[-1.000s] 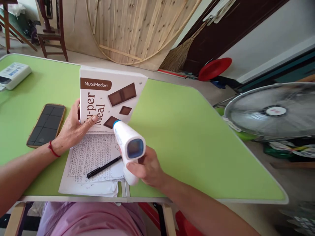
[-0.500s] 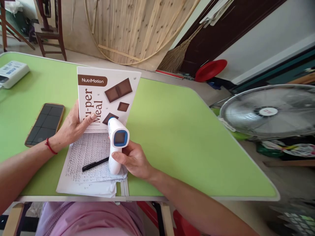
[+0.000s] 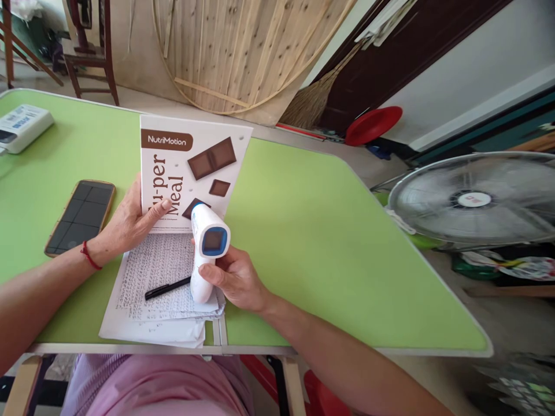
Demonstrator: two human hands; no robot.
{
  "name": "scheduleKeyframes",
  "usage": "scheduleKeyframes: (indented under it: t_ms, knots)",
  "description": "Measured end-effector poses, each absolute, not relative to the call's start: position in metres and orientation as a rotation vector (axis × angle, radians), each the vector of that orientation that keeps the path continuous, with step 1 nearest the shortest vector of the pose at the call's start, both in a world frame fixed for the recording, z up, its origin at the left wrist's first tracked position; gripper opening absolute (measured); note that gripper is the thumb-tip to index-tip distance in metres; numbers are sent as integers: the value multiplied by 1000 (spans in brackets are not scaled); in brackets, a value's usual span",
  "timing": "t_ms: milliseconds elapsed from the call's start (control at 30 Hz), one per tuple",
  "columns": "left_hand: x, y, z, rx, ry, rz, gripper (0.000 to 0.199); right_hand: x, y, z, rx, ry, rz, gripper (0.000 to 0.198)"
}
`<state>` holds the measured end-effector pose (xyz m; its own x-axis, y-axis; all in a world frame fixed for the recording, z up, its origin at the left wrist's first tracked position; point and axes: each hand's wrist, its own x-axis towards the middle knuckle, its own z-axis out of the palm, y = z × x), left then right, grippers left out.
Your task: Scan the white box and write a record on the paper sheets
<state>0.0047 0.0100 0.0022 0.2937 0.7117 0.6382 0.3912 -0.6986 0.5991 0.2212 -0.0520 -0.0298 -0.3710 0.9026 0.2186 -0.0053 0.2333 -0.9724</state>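
My left hand grips the lower left edge of a white NutriMotion box, thumb across its front, and holds it tilted up. Chocolate pieces are printed on the box. Wrapped round the handle of a white infrared thermometer is my right hand. The thermometer's blue-framed screen faces me and looks dark; its nose end is in front of the box's lower edge. Beneath lie handwritten sheets of paper with a black pen on them, its right end hidden behind the thermometer.
A phone lies on the green table left of my left hand. At the far left stands a white device. Beyond the table's right edge is a standing fan; a red basin and a broom are behind.
The box and thermometer have shifted very slightly to the right in view, and the thermometer a touch upward. Both hands keep their grips.
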Motion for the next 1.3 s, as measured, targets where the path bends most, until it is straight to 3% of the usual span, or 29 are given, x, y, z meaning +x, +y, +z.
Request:
scheduleKeyframes:
  t_ms: [1300]
  knots:
    - [3,9,3,2266,1027,1341,36,224,-52,-31,-877,-1637,1233,41]
